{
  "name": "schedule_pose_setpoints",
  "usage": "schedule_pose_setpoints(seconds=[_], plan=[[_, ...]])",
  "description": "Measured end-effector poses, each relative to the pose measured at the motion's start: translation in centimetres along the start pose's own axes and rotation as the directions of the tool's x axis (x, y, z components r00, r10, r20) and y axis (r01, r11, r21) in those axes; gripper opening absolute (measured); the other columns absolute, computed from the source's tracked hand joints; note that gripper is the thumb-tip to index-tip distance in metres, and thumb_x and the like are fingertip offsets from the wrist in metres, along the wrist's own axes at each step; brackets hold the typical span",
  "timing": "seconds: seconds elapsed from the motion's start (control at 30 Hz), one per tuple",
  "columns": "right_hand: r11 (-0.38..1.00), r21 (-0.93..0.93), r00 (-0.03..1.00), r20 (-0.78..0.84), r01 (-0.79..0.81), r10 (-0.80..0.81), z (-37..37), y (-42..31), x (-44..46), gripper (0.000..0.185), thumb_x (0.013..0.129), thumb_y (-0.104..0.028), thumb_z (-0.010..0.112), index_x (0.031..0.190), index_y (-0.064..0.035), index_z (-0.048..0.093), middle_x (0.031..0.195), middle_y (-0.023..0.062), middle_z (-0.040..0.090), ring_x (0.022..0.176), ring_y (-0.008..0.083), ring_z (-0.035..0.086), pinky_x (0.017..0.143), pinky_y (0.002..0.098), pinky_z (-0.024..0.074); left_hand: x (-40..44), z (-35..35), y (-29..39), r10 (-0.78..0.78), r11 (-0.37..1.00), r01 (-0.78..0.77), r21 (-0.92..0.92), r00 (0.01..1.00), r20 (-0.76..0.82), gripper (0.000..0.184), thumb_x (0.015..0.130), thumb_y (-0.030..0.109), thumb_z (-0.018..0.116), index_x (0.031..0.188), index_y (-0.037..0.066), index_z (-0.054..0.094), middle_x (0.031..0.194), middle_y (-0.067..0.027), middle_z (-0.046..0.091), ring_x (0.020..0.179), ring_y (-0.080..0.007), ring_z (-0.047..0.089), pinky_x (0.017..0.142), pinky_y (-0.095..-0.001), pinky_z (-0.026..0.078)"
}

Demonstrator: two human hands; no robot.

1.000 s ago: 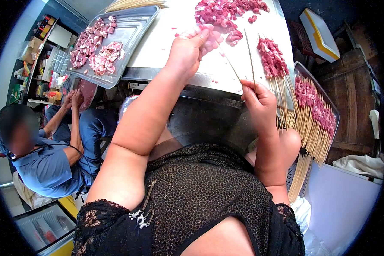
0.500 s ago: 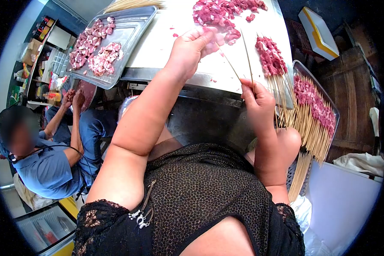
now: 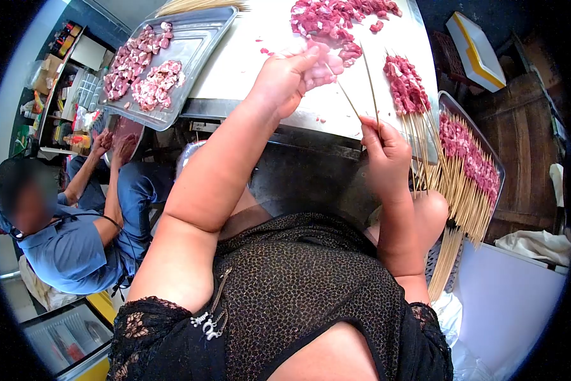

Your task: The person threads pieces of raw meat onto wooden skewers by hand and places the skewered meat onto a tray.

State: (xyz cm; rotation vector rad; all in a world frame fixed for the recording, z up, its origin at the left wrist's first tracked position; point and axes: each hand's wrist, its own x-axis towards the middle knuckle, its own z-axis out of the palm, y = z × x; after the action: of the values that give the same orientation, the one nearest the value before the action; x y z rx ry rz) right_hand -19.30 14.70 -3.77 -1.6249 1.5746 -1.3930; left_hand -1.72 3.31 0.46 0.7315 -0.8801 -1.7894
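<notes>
My left hand [image 3: 282, 79] is closed on pale pink meat pieces [image 3: 321, 68] above the white table [image 3: 235, 70]. My right hand [image 3: 385, 149] pinches two thin wooden skewers [image 3: 370, 86] at the table's front edge. One skewer slants up left to the meat at my left hand; the other points up past it. Behind lies a heap of red meat pieces [image 3: 327, 19]. Right of my right hand, finished meat skewers [image 3: 406, 86] lie on the table, and a tray beside it holds many more skewers [image 3: 468, 155].
A metal tray [image 3: 200, 57] with two piles of meat stands at the table's left. A seated person [image 3: 76, 247] works at a basin [image 3: 130, 140] on the left. Bare skewers [image 3: 203, 6] lie at the back. A white and yellow box [image 3: 476, 51] is at right.
My left hand's fingers have shifted around the meat, and more of the meat shows beside them. My right hand has hardly moved. The seated person's hands have moved apart.
</notes>
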Motion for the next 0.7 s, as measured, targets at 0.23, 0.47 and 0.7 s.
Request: schedule_pose_setpoints(seconds=[0.23, 0.47, 0.7], plan=[[0.997, 0.055, 0.998, 0.022, -0.054, 0.052, -0.7, 0.1, -0.1, 0.015, 0.084, -0.006, 0.060, 0.097, 0.0000, 0.065, 0.069, 0.0012, 0.057, 0.062, 0.0061, 0.050, 0.057, 0.0198, 0.0405, -0.1, -0.3, 0.0, -0.048, 0.998, 0.044, 0.049, 0.994, 0.098, 0.023, 0.092, 0.015, 0.049, 0.103, -0.005, 0.054, 0.101, -0.0216, 0.061, 0.096, -0.0316, 0.062, 0.085, -0.0399, 0.052], [0.990, 0.112, 0.996, 0.030, -0.085, 0.083, -0.6, 0.2, -0.3, 0.015, 0.083, -0.004, 0.060, 0.096, 0.0006, 0.066, 0.068, 0.0001, 0.056, 0.060, 0.0043, 0.049, 0.055, 0.0193, 0.0402, 0.0, -0.3, -0.3, -0.085, 0.991, 0.069, 0.117, 0.986, 0.140, 0.024, 0.093, 0.017, 0.048, 0.104, -0.004, 0.055, 0.100, -0.0203, 0.062, 0.095, -0.0292, 0.062, 0.084, -0.0377, 0.051], [0.949, 0.249, 0.980, 0.082, -0.194, 0.179, 0.2, 0.1, -0.3, 0.016, 0.085, -0.007, 0.058, 0.098, 0.0008, 0.066, 0.067, -0.0015, 0.055, 0.060, 0.0040, 0.048, 0.055, 0.0188, 0.0396, 0.0, 0.0, -0.4, -0.097, 0.990, 0.083, 0.117, 0.988, 0.119, 0.025, 0.093, 0.018, 0.049, 0.102, -0.005, 0.056, 0.099, -0.0206, 0.063, 0.095, -0.0296, 0.062, 0.083, -0.0363, 0.051]])
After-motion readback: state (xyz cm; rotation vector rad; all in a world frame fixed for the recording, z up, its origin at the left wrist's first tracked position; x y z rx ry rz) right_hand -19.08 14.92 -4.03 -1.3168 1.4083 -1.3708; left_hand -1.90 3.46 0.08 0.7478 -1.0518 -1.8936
